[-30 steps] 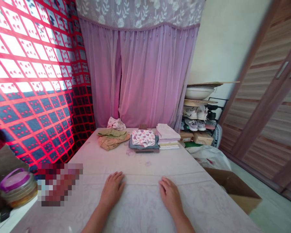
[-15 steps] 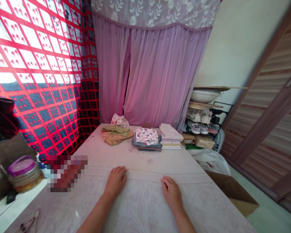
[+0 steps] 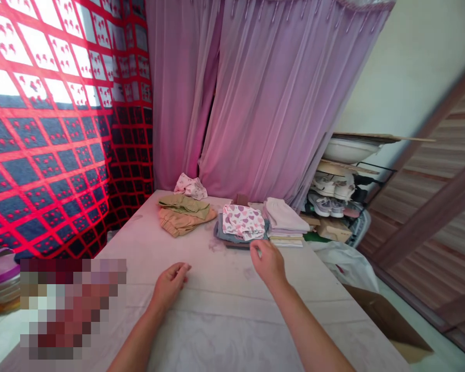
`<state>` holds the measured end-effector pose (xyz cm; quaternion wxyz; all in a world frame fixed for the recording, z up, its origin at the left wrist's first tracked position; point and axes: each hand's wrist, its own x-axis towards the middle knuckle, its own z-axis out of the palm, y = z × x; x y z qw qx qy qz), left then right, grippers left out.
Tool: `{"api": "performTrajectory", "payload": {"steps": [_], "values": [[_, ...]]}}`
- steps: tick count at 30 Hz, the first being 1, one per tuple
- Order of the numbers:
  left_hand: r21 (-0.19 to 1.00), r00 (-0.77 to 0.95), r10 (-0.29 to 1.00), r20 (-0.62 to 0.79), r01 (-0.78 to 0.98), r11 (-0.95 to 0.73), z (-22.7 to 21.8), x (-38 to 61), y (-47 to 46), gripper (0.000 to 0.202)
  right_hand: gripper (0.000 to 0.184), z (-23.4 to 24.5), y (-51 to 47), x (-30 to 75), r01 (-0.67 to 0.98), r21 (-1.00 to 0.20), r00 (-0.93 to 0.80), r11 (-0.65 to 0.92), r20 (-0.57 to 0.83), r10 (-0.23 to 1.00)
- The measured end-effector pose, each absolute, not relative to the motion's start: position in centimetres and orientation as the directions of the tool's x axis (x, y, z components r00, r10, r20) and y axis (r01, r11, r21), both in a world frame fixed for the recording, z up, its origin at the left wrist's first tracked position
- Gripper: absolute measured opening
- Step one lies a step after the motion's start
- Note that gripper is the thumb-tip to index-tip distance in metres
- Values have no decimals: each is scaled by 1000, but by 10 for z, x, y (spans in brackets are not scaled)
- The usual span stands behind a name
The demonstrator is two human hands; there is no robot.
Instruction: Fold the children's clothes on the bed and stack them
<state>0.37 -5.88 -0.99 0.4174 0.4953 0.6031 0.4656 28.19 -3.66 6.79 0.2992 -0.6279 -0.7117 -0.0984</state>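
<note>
My left hand [image 3: 169,284] is over the pale patterned cover, its fingers loosely bent and holding nothing. Farther forward, my right hand [image 3: 270,262] reaches to the near edge of a stack of folded clothes, fingers slightly curled and empty; whether they touch it I cannot tell. On top of that stack lies a folded white cloth with pink and purple hearts [image 3: 243,222], above a blue-grey garment [image 3: 221,233]. To its right stands a pile of folded pale garments [image 3: 284,217]. An olive garment [image 3: 186,205] rests on orange-tan bottoms [image 3: 174,225] at the left.
A crumpled pink-patterned cloth [image 3: 189,187] lies at the back near the purple curtain [image 3: 256,113]. Right of the covered surface [image 3: 201,330] are a shoe rack [image 3: 329,191], a white plastic bag [image 3: 349,263] and a cardboard box [image 3: 387,315]. A purple-lidded jar [image 3: 0,279] stands at left.
My right hand has lifted and moved forward to the folded stack. My left hand has shifted slightly left. The view has tilted down and come closer to the clothes.
</note>
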Motion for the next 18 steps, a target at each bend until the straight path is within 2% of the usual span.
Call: {"api": "performTrajectory", "payload": {"steps": [4,10,14,18], "values": [[993,-190,978,-89,63,103,-5,2,-63,54,24,113,44,240,988,-64,-94,139,461,882],[990,-212,969,-131,30,140,-8,2,-62,55,40,116,114,212,988,120,-133,96,344,930],[989,-206,969,-136,35,146,-11,4,-62,51,31,113,135,212,984,151,-133,96,257,957],[988,-188,973,-131,51,143,-12,4,-63,51,32,116,150,214,994,108,-61,35,241,969]]}}
